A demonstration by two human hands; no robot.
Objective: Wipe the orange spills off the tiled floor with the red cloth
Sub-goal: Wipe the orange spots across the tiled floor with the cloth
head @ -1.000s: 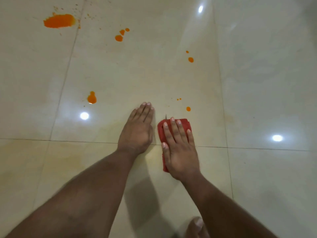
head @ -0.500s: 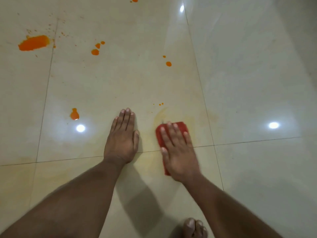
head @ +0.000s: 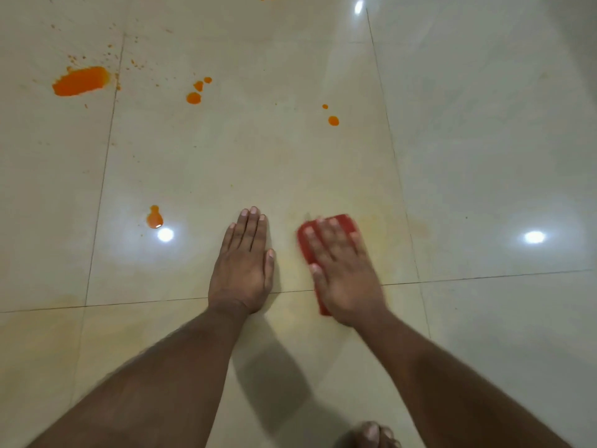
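Wiping: right hand flat, pressing cloth firmly on floor
Brace: left hand flat, empty
Next: spills ahead

No text, label, brand, number or sign can be read anywhere in the head view.

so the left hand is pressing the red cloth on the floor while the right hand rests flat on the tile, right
Not quite: the hands are swapped. In the head view the right hand presses the red cloth on the floor, while the left hand rests flat on the tile.
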